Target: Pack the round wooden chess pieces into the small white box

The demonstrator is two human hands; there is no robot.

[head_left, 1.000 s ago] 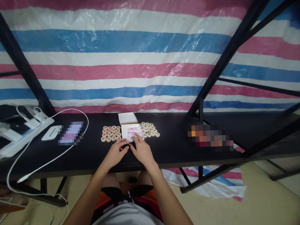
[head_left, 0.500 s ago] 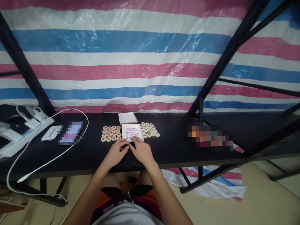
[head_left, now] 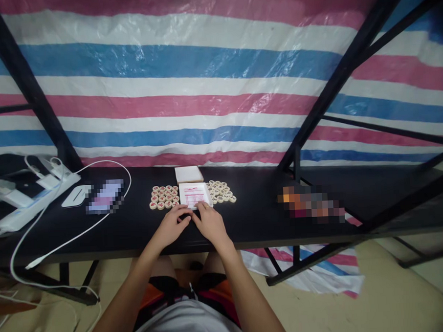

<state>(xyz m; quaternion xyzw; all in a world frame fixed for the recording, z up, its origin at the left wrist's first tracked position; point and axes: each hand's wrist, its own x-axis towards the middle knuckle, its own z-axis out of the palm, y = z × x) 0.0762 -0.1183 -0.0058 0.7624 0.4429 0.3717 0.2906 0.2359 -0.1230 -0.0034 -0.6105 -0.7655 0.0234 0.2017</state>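
Observation:
A shallow white box [head_left: 174, 186] lies open on the black table, holding a thin sheet [head_left: 193, 191] printed with red lines. My left hand [head_left: 173, 224] rests at the box's near left corner, fingers loosely bent and thumb apart, holding nothing I can see. My right hand [head_left: 208, 221] lies at the near rim with its fingertips reaching over onto the sheet's near edge; its fingers are apart. Left of the box, red-marked Chinese chess pieces [head_left: 164, 196] stand in neat rows. Dark-marked chess pieces [head_left: 222, 191] are grouped on the right.
Behind the box lies its white lid [head_left: 188, 174]. A pixelated phone-like object [head_left: 105, 196], a white flat device [head_left: 75, 197], a power strip [head_left: 35, 203] and white cables are at left. A blurred-out item [head_left: 311, 202] lies at right. Striped sheeting [head_left: 189, 89] hangs behind.
The printed sheet has shifted slightly and shows more of its red lines inside the box. Both hands stay almost where they were.

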